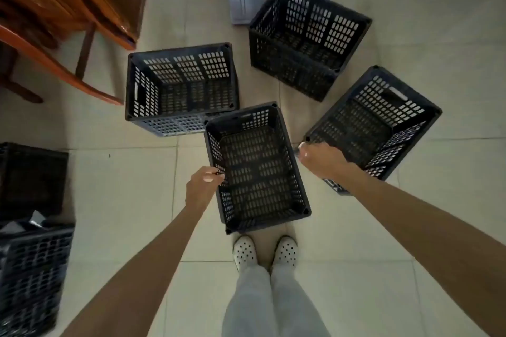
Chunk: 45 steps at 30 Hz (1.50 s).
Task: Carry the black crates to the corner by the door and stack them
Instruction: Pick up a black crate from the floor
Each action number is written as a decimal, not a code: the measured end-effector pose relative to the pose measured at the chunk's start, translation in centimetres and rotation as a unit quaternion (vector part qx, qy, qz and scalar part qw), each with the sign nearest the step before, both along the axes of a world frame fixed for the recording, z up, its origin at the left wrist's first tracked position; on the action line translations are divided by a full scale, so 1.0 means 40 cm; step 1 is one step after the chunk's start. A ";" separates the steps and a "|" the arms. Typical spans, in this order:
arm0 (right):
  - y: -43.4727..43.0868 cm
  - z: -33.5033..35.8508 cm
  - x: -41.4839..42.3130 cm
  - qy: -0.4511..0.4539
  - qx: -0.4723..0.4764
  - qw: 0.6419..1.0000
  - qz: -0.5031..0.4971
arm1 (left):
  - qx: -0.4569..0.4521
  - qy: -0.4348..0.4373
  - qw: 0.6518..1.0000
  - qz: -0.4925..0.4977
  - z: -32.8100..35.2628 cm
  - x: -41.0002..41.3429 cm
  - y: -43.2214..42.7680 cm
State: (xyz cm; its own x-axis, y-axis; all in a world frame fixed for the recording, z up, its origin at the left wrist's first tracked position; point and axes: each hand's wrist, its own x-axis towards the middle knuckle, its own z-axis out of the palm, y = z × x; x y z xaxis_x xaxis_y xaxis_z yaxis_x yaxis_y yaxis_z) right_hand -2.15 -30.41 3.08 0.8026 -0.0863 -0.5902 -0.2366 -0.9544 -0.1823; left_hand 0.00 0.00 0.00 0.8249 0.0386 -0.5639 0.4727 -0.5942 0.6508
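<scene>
Item: black crate (257, 169), centre of frame, just ahead of the feet.
Handling: rigid perforated plastic, empty, likely light; bulky, so take both long rims.
Left hand (204, 186): fingers curled over the crate's left rim.
Right hand (319, 156): loosely closed beside the right rim; contact unclear.
Other crates (180, 85): loose on floor (123, 186), upper frame.
</scene>
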 end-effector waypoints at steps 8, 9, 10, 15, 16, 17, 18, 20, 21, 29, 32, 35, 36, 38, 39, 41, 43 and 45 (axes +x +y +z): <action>-0.034 -0.333 -0.032 0.104 0.021 0.993 -0.056 | 0.036 0.039 0.999 -0.004 -0.282 0.030 -0.018; -0.038 -0.384 -0.034 0.119 0.020 0.991 -0.062 | 0.044 0.040 0.998 -0.001 -0.326 0.031 -0.017; -0.038 -0.427 -0.033 0.121 0.019 0.990 -0.067 | 0.055 0.039 0.998 0.002 -0.367 0.034 -0.016; -0.036 -0.615 0.001 0.104 0.027 0.983 -0.148 | 0.143 0.002 0.990 -0.003 -0.561 0.063 0.002; -0.038 -0.654 0.010 0.102 0.043 0.979 -0.171 | 0.156 -0.002 0.988 -0.001 -0.592 0.071 0.006; -0.040 -0.691 0.020 0.103 0.067 0.971 -0.205 | 0.156 -0.005 0.988 0.006 -0.622 0.077 0.011; -0.038 -0.721 0.032 0.096 0.099 0.960 -0.242 | 0.140 -0.001 0.990 0.022 -0.648 0.083 0.014; -0.026 -0.771 0.051 0.061 0.142 0.940 -0.306 | 0.090 0.011 0.994 0.063 -0.696 0.092 0.021; -0.020 -0.791 0.057 0.039 0.149 0.934 -0.323 | 0.075 0.013 0.994 0.077 -0.717 0.096 0.024; -0.009 -0.788 0.088 0.018 0.222 0.868 -0.444 | 0.111 0.017 0.993 0.044 -0.731 0.145 0.030; -0.038 -0.757 0.063 0.055 0.272 0.822 -0.497 | 0.122 0.017 0.992 0.038 -0.676 0.134 0.024; -0.036 -0.685 0.011 0.079 0.293 0.811 -0.499 | 0.149 0.019 0.989 0.006 -0.589 0.099 0.032; -0.033 -0.648 -0.007 0.092 0.288 0.811 -0.500 | 0.158 0.018 0.987 -0.004 -0.553 0.088 0.031; -0.035 -0.582 -0.038 0.117 0.278 0.810 -0.503 | 0.173 0.018 0.985 -0.015 -0.474 0.068 0.024; -0.038 -0.549 -0.053 0.126 0.275 0.811 -0.501 | 0.179 0.019 0.983 -0.024 -0.434 0.059 0.021; -0.044 -0.479 -0.077 0.132 0.264 0.815 -0.498 | 0.189 0.014 0.981 -0.046 -0.352 0.050 0.015; -0.055 -0.405 -0.091 0.135 0.249 0.824 -0.490 | 0.196 0.002 0.978 -0.066 -0.275 0.055 0.007; -0.071 -0.327 -0.102 0.135 0.237 0.831 -0.486 | 0.200 -0.006 0.977 -0.081 -0.198 0.064 -0.011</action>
